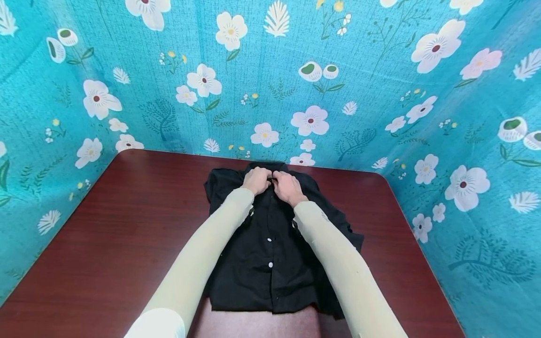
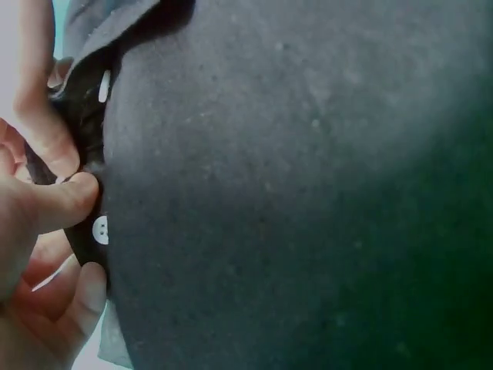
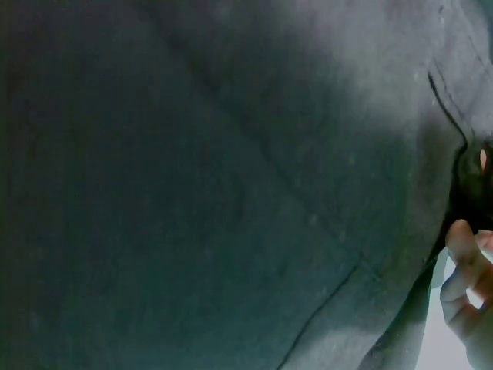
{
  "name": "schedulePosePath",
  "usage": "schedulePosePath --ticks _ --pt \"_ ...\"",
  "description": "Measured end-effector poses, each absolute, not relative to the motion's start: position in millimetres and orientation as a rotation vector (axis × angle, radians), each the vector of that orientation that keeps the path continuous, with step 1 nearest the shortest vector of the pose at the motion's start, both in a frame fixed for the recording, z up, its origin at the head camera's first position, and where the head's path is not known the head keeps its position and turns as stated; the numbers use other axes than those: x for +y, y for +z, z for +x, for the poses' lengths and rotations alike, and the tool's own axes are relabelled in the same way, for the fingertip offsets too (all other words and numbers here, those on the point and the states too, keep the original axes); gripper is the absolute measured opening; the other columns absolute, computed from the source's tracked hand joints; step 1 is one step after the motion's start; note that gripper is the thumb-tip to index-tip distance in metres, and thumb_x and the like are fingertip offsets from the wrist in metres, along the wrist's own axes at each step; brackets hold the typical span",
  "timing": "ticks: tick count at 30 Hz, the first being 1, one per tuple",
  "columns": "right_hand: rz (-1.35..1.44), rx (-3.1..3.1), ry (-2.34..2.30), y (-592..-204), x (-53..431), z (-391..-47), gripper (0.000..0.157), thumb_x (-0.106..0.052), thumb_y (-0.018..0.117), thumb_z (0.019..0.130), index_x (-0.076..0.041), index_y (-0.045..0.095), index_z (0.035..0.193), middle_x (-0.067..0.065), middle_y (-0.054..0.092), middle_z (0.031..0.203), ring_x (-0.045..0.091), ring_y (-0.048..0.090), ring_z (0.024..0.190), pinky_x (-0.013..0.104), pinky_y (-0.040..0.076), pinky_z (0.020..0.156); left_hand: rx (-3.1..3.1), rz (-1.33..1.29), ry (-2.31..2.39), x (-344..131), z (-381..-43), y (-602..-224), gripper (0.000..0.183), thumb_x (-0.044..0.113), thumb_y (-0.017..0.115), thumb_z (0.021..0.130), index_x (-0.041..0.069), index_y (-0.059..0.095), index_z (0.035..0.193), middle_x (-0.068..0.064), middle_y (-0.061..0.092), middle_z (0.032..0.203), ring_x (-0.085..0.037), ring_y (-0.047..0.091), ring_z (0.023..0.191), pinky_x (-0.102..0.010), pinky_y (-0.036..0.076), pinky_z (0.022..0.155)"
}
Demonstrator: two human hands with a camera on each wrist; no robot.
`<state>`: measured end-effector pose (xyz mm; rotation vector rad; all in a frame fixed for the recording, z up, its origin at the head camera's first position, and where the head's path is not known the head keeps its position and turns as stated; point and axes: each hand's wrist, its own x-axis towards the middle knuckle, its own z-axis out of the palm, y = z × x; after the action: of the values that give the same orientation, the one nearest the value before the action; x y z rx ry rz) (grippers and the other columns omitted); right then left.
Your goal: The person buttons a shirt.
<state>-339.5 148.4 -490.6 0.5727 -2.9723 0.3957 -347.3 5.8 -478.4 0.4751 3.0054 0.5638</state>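
Note:
A black button-up shirt [image 1: 249, 281] lies front up on the table, its collar at the far side. Just below the collar, my left hand [image 1: 257, 180] and right hand [image 1: 288, 187] meet at the front placket, each pinching its cloth. In the left wrist view, fingertips press together on the placket, between a white button [image 2: 101, 230] and another white button [image 2: 104, 86] seen nearly edge-on. What sits between those fingertips is mostly hidden. Curled fingers [image 3: 461, 247] show at the right edge of the right wrist view, beside the dark cloth.
The dark red-brown table [image 1: 105, 234] extends to both sides of the shirt. A blue flowered cloth [image 1: 262, 94] hangs behind and beside it. Further down the placket are a white button [image 1: 270, 265] and a second one above it. One sleeve [image 1: 357, 239] spreads out to the right.

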Motion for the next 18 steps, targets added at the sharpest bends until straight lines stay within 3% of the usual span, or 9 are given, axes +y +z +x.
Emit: schedulePosePath --ticks 6,10,18 --pt "0.441 -2.998 0.508 -484.6 145.4 -340.2 0.010 -0.018 0.056 0.094 -0.013 0.059 0.087 0.005 0.061 0.082 0.025 0.059 0.077 0.038 0.046 0.070 3.076 0.358 0.567 11.0 -346.7 -480.3 0.015 0.016 0.057 0.092 0.019 0.059 0.077 -0.003 0.058 0.077 -0.022 0.053 0.066 -0.035 0.042 0.060" --pt "0.530 -3.001 0.560 -482.3 144.2 -341.5 0.010 -0.016 0.057 0.094 -0.014 0.059 0.084 0.003 0.059 0.083 0.022 0.057 0.077 0.035 0.044 0.071 3.119 0.249 0.639 12.4 -345.4 -482.0 0.016 0.014 0.056 0.089 0.019 0.059 0.075 -0.002 0.057 0.073 -0.022 0.053 0.063 -0.034 0.042 0.059" --pt "0.579 -2.996 0.619 -479.1 150.2 -340.0 0.008 -0.017 0.058 0.094 -0.013 0.065 0.094 0.004 0.064 0.097 0.022 0.060 0.090 0.037 0.045 0.081 3.030 0.281 0.767 7.4 -350.0 -480.4 0.012 0.014 0.057 0.090 0.020 0.065 0.084 -0.002 0.061 0.080 -0.021 0.056 0.069 -0.034 0.043 0.062"
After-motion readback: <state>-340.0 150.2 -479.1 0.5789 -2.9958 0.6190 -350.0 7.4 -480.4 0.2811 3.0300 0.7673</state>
